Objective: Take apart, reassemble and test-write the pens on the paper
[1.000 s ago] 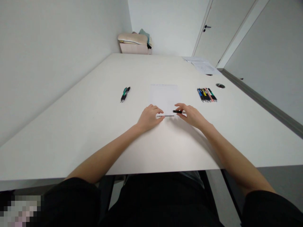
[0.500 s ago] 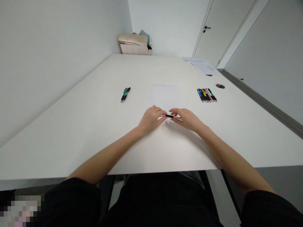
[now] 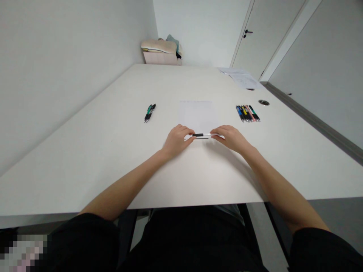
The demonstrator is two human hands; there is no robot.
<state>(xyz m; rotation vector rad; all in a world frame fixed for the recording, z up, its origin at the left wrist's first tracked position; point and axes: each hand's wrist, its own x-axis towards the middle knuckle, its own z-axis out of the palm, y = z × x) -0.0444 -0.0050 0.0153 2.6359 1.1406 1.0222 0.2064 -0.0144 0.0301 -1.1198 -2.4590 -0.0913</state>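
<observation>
Between my two hands lies a pen with a black grip (image 3: 197, 135) and a pale barrel, level and pointing sideways. My left hand (image 3: 178, 139) pinches the grip end between thumb and fingers. The pale end sits in the fingers of my right hand (image 3: 228, 136), which are closed on it. Just below the pen runs a thin dark rod (image 3: 202, 138), its left end at my left fingertips; whether it is held or rests on the table I cannot tell. A sheet of paper (image 3: 197, 113) lies right behind the hands.
On the white table (image 3: 113, 151), two pens (image 3: 149, 113) lie at the left. A row of several coloured pens (image 3: 247, 113) is at the right, near a round table insert (image 3: 263, 102). Loose papers (image 3: 241, 77) lie at the far right corner.
My hands have moved slightly apart and a little away from me. More of the pen shows between them, and the thin dark rod below it has come into view.
</observation>
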